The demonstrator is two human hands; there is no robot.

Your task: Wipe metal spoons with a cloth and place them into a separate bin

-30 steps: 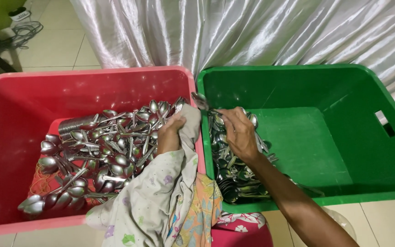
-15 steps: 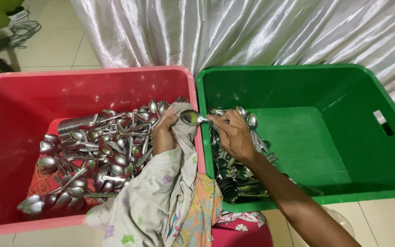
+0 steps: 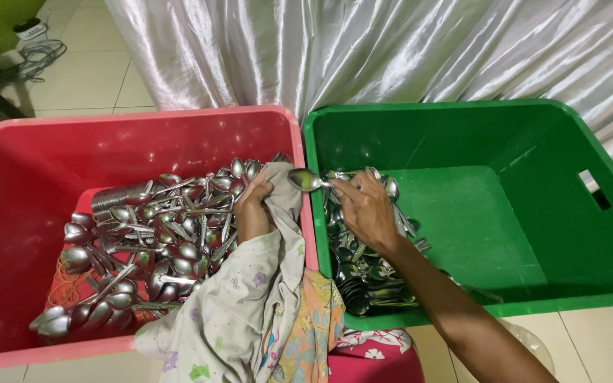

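A red tub (image 3: 8, 206) on the left holds a heap of metal spoons (image 3: 143, 241). Beside it, a green tub (image 3: 548, 234) has a smaller pile of spoons (image 3: 356, 269) along its left wall. My left hand (image 3: 253, 209) grips a pale printed cloth (image 3: 250, 312) that drapes over the red tub's right rim. My right hand (image 3: 367, 209) pinches the handle of one spoon (image 3: 305, 180), whose bowl hangs over the two tubs' adjoining rims, next to the cloth.
A shiny white curtain (image 3: 391, 50) hangs behind both tubs. Tiled floor and a cable (image 3: 37, 53) lie at the top left. A pink patterned fabric (image 3: 370, 351) shows at the bottom edge between the tubs.
My right hand lifted one spoon out of the green tub's pile and carried it left toward the cloth. My left hand stayed on the cloth.
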